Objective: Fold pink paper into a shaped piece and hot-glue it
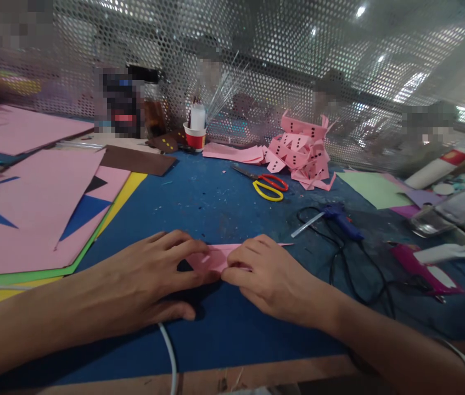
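Note:
A narrow folded strip of pink paper (220, 253) lies on the blue tabletop in front of me, its thin pointed end sticking out to the right. My left hand (162, 271) rests at the strip's left part. Its fingers are stretched and spread, with fingertips pressing on the paper and the thumb apart on the table. Over the strip's right part, my right hand (267, 274) has its fingers curled and closed on the paper. The hands nearly meet at the middle of the strip, and they cover much of it.
Scissors (271, 186) and a blue glue gun (343, 220) with its cord lie beyond my right hand. Behind them are a pile of dotted pink paper pieces (300, 151) and a paper cup (195, 137). Coloured sheets (30, 208) are stacked left. A white cable (169, 351) crosses the front edge.

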`<state>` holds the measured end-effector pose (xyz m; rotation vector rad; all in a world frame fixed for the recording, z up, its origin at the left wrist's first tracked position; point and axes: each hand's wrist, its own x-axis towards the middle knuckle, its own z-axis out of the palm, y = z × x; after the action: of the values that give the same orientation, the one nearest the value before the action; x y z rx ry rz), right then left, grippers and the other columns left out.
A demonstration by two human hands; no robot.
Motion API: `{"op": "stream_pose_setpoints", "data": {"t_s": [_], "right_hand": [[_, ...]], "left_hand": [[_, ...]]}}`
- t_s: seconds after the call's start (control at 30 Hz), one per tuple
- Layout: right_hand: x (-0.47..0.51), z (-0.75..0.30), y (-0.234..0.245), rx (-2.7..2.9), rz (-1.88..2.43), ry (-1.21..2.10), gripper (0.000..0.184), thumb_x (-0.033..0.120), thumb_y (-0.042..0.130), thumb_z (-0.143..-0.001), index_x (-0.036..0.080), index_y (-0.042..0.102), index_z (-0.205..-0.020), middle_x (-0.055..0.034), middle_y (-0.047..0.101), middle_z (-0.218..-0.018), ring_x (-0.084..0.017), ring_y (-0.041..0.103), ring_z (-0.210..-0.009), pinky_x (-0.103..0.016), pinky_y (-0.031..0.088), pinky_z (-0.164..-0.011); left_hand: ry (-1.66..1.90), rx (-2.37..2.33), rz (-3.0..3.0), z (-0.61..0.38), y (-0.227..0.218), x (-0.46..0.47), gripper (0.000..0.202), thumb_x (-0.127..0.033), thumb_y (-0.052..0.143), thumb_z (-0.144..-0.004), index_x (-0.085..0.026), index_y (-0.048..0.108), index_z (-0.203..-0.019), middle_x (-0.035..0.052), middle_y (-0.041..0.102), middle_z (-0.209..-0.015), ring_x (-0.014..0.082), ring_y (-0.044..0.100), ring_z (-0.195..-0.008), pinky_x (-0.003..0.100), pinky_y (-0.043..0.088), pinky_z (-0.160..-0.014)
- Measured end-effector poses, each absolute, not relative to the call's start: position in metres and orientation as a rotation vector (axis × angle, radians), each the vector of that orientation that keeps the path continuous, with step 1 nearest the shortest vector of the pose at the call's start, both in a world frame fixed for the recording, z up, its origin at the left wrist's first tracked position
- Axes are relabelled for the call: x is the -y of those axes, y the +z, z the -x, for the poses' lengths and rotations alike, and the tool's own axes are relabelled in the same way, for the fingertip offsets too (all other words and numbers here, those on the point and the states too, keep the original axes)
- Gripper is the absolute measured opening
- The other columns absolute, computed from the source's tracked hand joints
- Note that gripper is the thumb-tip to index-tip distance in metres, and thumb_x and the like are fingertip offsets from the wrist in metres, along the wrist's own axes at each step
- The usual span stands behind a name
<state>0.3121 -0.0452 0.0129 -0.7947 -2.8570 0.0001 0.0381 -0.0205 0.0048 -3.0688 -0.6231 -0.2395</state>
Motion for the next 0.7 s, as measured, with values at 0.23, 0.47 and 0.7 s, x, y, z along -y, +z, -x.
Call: {"op": "stream_pose_setpoints", "data": {"t_s": [0.23, 0.47, 0.7], "right_hand": [[0.0457, -0.3121, 0.0146, 2.887, 0.775, -0.046, 0.019, 0.020, 0.044, -0.103, 0.018, 0.063, -0.106, -0.0073, 0.063, -0.106, -0.022, 0.051, -0.099, -0.037, 0.038, -0.085], [0.0445, -0.3144, 0.0161, 2.880, 0.769, -0.022, 0.014, 0.018, 0.049, -0.101, 0.017, 0.063, -0.103, -0.0074, 0.064, -0.103, -0.021, 0.052, -0.095, -0.035, 0.039, -0.084], [0.0445, -0.3204, 0.0183, 2.881, 0.771, 0.021, 0.015, 0.019, 0.049, -0.101, 0.016, 0.064, -0.103, -0.0078, 0.067, -0.104, -0.021, 0.056, -0.099, -0.036, 0.041, -0.085]], "left_hand": [[-0.303, 0.604, 3.053, -0.0395, 0.0041, 0.0205, 0.051, -0.059, 0.058, -0.092, -0.037, 0.055, -0.138, 0.0080, 0.058, -0.134, 0.0279, 0.056, -0.109, 0.043, 0.048, -0.091], [-0.294, 0.647, 3.076, -0.0420, 0.0091, 0.0221, 0.049, -0.056, 0.060, -0.091, -0.038, 0.056, -0.136, 0.0084, 0.061, -0.131, 0.0284, 0.058, -0.108, 0.044, 0.049, -0.091], [-0.311, 0.612, 3.073, -0.0377, 0.0027, 0.0185, 0.048, -0.056, 0.061, -0.091, -0.036, 0.057, -0.134, 0.0076, 0.058, -0.136, 0.0293, 0.056, -0.111, 0.044, 0.049, -0.090]]}}
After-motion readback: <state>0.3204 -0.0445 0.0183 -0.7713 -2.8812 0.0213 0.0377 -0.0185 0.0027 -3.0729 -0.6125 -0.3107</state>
